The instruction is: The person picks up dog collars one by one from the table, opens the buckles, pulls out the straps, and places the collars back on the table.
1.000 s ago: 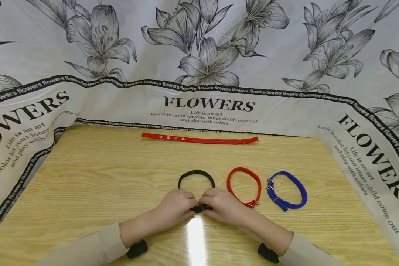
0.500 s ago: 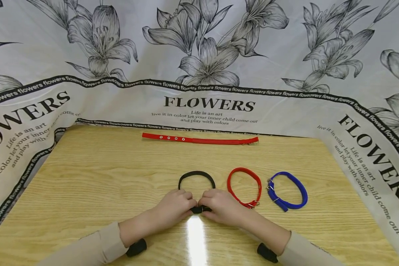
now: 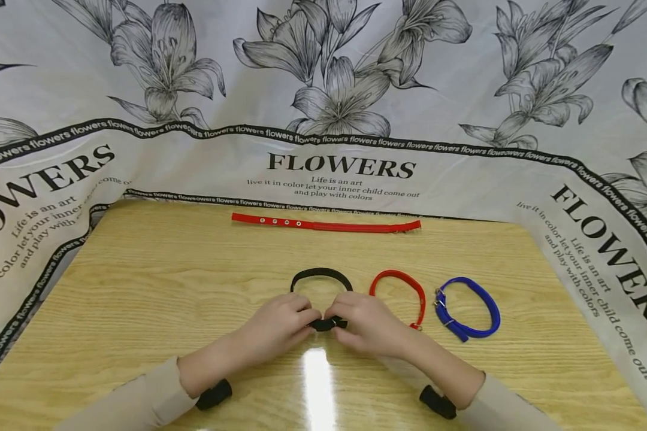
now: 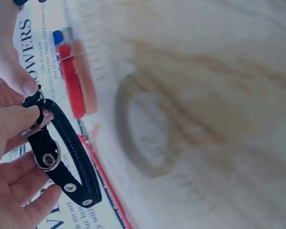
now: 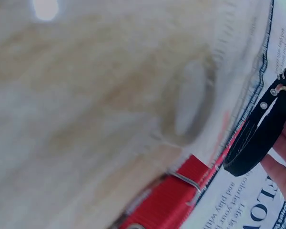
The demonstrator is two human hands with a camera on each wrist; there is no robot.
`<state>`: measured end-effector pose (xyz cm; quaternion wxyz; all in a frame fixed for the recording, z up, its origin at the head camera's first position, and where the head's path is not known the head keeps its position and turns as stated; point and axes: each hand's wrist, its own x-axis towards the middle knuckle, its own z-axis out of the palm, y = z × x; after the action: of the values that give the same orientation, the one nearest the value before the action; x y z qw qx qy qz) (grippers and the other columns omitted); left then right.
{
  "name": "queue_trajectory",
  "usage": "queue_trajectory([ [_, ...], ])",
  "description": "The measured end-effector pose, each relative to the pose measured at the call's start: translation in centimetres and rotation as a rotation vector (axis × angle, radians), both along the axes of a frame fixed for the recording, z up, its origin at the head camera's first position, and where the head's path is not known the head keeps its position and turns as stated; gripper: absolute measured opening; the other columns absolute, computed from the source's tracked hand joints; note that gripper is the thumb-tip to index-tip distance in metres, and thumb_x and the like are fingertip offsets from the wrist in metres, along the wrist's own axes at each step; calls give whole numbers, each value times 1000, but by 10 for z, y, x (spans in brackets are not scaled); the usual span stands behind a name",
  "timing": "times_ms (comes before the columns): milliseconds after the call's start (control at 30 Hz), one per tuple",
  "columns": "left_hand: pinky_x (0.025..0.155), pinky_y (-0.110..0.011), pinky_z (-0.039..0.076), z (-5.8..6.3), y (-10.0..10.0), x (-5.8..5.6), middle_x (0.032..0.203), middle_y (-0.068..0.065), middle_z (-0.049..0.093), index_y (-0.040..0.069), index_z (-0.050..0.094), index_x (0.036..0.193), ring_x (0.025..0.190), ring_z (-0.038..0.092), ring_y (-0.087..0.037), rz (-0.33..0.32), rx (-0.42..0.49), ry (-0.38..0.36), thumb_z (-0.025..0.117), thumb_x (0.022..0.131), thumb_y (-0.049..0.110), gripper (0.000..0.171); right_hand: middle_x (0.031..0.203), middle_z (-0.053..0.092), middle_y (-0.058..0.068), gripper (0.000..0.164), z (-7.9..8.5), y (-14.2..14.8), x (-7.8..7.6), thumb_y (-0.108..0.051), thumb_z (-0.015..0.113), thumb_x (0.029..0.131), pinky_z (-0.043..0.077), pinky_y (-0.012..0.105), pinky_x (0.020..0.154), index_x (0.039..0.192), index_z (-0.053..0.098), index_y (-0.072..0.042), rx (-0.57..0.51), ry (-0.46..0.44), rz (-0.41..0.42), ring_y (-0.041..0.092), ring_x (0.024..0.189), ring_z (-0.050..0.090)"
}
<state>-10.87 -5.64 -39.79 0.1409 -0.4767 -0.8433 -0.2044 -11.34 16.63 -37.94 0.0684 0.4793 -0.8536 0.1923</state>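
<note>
A black collar [image 3: 321,272] with metal eyelets, a D-ring and a buckle is bent into a loop between both hands. My left hand [image 3: 275,323] pinches it on the left of the buckle end, which faces me. From the other side, my right hand [image 3: 368,323] grips the same part with thumb and fingers. In the left wrist view the collar [image 4: 77,145] shows its buckle and eyelets close to the fingertips. The right wrist view has the loop [image 5: 257,143] hanging from the fingers. Fingers partly cover the buckle.
A looped red collar [image 3: 399,275], partly behind the right hand, lies beside a looped blue collar [image 3: 480,328]. Another red collar [image 3: 350,227] is stretched out along the back of the wooden table [image 3: 156,269]. A flower-printed cloth [image 3: 437,108] surrounds the back and sides.
Both hands and the black collar have shifted slightly away from me and up. The right hand now covers more of the looped red collar. The other collars stay put.
</note>
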Motion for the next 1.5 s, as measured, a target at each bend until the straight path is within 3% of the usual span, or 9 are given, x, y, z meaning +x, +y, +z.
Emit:
queue_trajectory([
  [133,68,-20,47,8,-2,-1,86,2,59,9,67,100,78,53,-10,-21,51,-34,71,84,16,18,89,62,-3,17,9,3,-3,-5,68,78,49,16,67,95,67,-8,-54,-59,32,7,81,58],
  [333,67,-19,49,22,-8,1,97,5,62,12,66,110,80,54,-5,-28,121,-354,69,86,17,25,97,63,-4,18,23,9,-4,-8,65,85,51,23,74,102,67,-10,-158,-245,69,6,88,58],
  [400,68,-21,51,27,-10,2,100,5,63,12,66,113,81,54,-3,-19,146,-403,69,85,18,28,97,63,-5,18,28,10,-3,-9,65,86,52,25,73,104,66,-11,-191,-289,67,6,88,58],
  [500,67,-19,50,33,-10,6,101,4,63,12,65,115,81,54,-3,-12,179,-356,71,84,18,32,98,63,-5,19,34,9,0,-9,64,88,52,27,73,107,66,-11,-225,-338,61,6,87,58],
  [733,73,-19,50,39,-9,9,95,2,65,10,65,108,86,59,-9,-18,272,-58,71,84,17,26,94,63,-6,17,43,4,3,-10,63,90,51,32,75,107,66,-12,-306,-520,-14,10,83,57],
  [833,75,-20,51,41,-10,8,94,2,66,10,65,106,87,61,-10,-32,321,-15,65,89,20,19,95,64,-4,17,48,1,5,-11,62,91,51,32,80,106,67,-11,-345,-632,-64,12,86,59],
  [1100,74,-23,51,46,-14,10,94,3,67,10,65,105,86,61,-8,-22,423,-89,64,89,17,17,101,64,4,21,57,-4,4,-9,63,89,51,33,86,110,65,-5,-389,-753,-96,16,92,61],
  [1300,63,-22,48,45,-15,12,97,5,66,11,66,105,76,55,-6,66,466,-232,67,87,15,18,102,65,0,28,57,-11,7,-17,71,84,49,32,89,110,66,-8,-389,-695,-187,14,93,60],
  [1500,66,-21,49,45,-13,11,91,3,66,9,66,98,77,57,-8,39,469,-138,67,86,14,13,95,68,-3,21,57,-18,10,-14,74,81,52,32,83,101,70,-10,-411,-572,-191,12,89,62],
])
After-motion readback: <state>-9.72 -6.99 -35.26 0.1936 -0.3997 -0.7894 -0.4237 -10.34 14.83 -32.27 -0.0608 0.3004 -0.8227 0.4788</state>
